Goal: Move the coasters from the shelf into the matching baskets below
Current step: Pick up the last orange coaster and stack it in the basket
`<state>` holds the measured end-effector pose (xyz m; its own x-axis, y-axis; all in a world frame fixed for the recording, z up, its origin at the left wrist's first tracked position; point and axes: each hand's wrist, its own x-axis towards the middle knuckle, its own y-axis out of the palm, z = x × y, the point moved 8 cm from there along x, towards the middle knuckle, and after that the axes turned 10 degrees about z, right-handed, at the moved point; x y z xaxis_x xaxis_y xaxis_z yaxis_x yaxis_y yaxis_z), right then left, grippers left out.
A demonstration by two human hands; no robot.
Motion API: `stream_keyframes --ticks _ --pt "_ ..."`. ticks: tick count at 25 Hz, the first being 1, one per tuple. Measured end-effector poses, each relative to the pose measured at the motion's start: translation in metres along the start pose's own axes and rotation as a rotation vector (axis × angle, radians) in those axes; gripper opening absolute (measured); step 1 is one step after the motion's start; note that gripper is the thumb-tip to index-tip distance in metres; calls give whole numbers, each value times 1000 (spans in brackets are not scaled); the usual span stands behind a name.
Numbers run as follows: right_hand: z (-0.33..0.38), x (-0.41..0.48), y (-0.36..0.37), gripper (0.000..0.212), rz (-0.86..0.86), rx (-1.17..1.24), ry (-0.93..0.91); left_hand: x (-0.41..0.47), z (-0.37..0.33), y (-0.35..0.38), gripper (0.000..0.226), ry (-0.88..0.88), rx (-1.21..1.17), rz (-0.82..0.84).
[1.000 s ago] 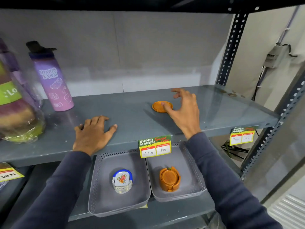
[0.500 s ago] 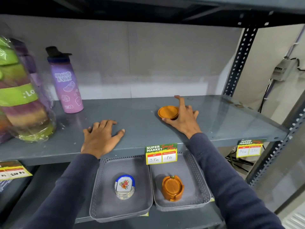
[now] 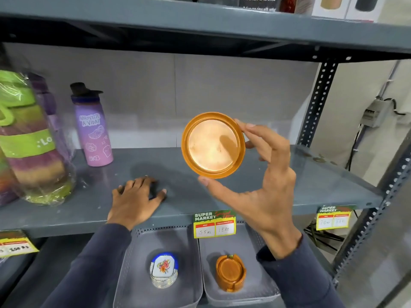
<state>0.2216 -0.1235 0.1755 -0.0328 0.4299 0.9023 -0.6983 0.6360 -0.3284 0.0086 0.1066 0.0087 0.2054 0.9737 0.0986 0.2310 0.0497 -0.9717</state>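
My right hand (image 3: 264, 187) holds a round orange coaster (image 3: 213, 145) by its rim, lifted above the grey shelf (image 3: 278, 187) with its flat face turned toward me. My left hand (image 3: 135, 201) lies flat on the shelf near its front edge, fingers spread, holding nothing. Below the shelf sit two grey baskets side by side. The left basket (image 3: 133, 283) holds a stack of white coasters with a floral print and blue edge (image 3: 164, 272). The right basket (image 3: 262, 287) holds an orange coaster set in its holder (image 3: 230, 275).
A purple water bottle (image 3: 92, 127) stands at the shelf's back left, beside a plastic-wrapped multicoloured bottle (image 3: 29, 143) at the far left. Price tags (image 3: 214, 223) hang on the shelf's front edge. A perforated steel upright (image 3: 315, 103) bounds the right side.
My right hand has picked the orange coaster up off the shelf and raised it toward me, turning its face up. My left hand has stayed flat on the shelf.
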Motion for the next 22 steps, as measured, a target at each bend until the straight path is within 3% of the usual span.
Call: stream_keyframes --ticks 2,6,8,13,16,22 --pt "-17 -5 6 81 25 270 166 -1 0 0 56 2 -6 -5" --pt "-30 -30 67 91 217 1663 800 -1 0 -1 54 9 -14 -27" --pt "-25 -37 75 86 253 1906 924 0 1 -2 52 10 -22 -27" --pt "-32 -46 76 77 249 1922 916 -1 1 -2 55 11 -33 -15" --pt "-42 -73 72 64 283 1721 932 -1 -1 -3 57 10 -32 -4" --pt "-81 -196 66 70 273 1334 1237 -3 -3 -3 56 7 -13 0"
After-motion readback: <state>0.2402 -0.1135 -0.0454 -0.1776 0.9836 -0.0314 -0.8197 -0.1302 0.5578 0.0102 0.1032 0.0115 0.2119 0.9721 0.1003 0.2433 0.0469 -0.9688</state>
